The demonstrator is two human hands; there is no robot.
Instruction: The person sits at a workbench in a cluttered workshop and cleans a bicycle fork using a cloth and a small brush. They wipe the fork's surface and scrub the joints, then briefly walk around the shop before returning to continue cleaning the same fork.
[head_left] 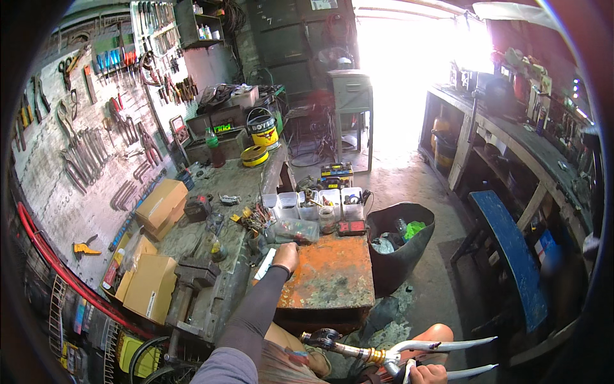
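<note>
A pale bicycle fork (446,345) with gold-coloured rings on its steerer lies across my lap, its two legs pointing right. My right hand (427,373) is closed around the nearer leg by the crown, with a bit of white material (408,369) beside the thumb. Stretched forward in a dark sleeve, my left hand (285,256) is curled at the left edge of an orange, worn metal box top (329,269). Just left of it is a white flat strip (264,264). The fingers' undersides are hidden, so whether they hold that strip does not show.
White plastic bins (309,206) with small parts stand behind the box top. A black tub (400,246) of waste is on its right. A vise (192,281) and cardboard boxes (150,288) sit left, below the tool wall (96,128). A blue plank (508,256) stands right.
</note>
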